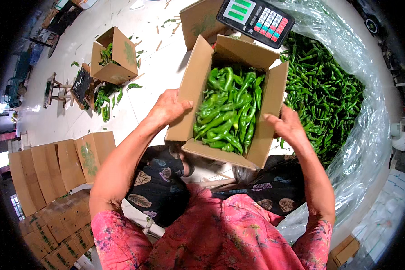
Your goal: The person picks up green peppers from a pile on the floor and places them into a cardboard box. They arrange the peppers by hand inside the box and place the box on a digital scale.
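An open cardboard box point(194, 91) of long green peppers point(229, 108) is held in front of me, its four flaps spread outward. My left hand point(170, 107) grips the left side, with the thumb on the flap and the other fingers hidden beneath it. On the opposite side, my right hand point(285, 125) holds the right flap, thumb inside and fingers behind. Just beyond the box stands a digital scale's display and keypad point(255, 21), lit with green figures. To the right, a large heap of green peppers point(320, 91) lies within clear plastic sheeting point(374, 91).
A smaller open box point(126, 55) with peppers stands on the tiled floor, near a small stool point(59, 89) and scattered peppers point(104, 98). Open boxes point(47, 168) and stacked cartons point(60, 222) are at lower left. Another cardboard box point(197, 20) is behind the held one.
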The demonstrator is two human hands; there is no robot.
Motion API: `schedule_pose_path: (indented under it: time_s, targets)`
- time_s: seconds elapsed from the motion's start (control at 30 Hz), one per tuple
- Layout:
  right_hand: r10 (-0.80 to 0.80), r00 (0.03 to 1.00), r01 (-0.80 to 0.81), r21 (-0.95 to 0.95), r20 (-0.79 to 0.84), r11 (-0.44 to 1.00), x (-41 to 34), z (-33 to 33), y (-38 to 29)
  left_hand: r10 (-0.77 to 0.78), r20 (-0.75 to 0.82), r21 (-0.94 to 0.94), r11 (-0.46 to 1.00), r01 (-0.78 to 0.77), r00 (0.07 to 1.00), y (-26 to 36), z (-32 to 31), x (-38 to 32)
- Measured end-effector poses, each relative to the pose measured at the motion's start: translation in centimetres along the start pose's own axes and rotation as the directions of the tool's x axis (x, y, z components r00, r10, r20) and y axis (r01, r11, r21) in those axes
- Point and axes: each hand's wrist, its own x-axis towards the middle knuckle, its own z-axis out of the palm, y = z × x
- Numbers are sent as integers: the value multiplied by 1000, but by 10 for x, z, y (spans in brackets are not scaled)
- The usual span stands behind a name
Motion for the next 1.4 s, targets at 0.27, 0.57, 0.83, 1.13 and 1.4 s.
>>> schedule_pose_path:
  time_s: [0.27, 0.57, 0.83, 1.13, 1.4]
  targets:
    - [-143, 980, 163, 142, -141, 976, -4, -14, 0, 8, -55, -43, 999, -11, 998, 25, -9, -14]
    - [-125, 992, 125, 2, 29, 992, 15, -2, 28, 46, -15, 29, 999, -45, 999, -11, 5, 9]
    - [-39, 991, 18, 161, 127, 987, 6, 2, 5, 10, 13, -253, 968, -7, 1000, -30, 3, -18]
    - [-87, 995, 78, 184, 39, 980, 1, 6, 13, 54, 48, -62, 997, -51, 997, -69, -28, -47]
    - [-94, 996, 91, 194, 7, 977, 4, 9, 13, 43, 42, -239, 970, -31, 998, -61, -29, -63]
